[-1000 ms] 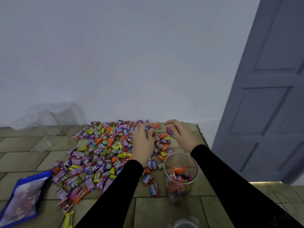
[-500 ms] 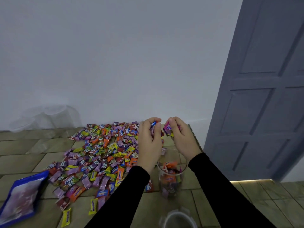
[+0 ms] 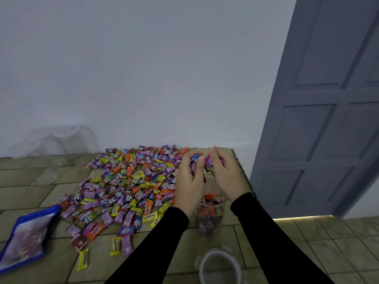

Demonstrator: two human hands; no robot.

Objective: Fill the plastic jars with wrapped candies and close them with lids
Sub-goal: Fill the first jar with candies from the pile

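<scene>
Tiled worktop [image 3: 30, 181] against a plain white wall, grey panelled door [image 3: 320, 103] at the right; we note the spread of wrapped candies [image 3: 127, 187] across its middle, running back to the wall. A second ago both hands were down at the far edge of that spread, picking. Half a second ago they had lifted and drawn toward each other. Now we find them raised over the mouth of the clear plastic jar [image 3: 209, 216], which stands upright near the right edge of the worktop, just beside the candy spread and between the two black sleeves. Left hand [image 3: 189, 179]: grip curled round a small clutch of candies, a blue wrapper showing at the fingertips. Right hand [image 3: 224, 175]: grip likewise curled, pinching a pink-wrapped candy and others below it. The hands are near one another, knuckles almost meeting; whether they touch we cannot tell. The jar already holds a layer of orange and purple wrappers, reaching roughly to its upper half, though the hands hide part of the rim. We judge the pick finished and the drop about to come; the jar looks to need more handfuls. A round clear lid [image 3: 219, 267] lies on the worktop nearer us, not yet used. Further clear containers [image 3: 57, 140] stand dimly at the wall on the left; a blue bag [image 3: 26, 238] lies at the near left.
</scene>
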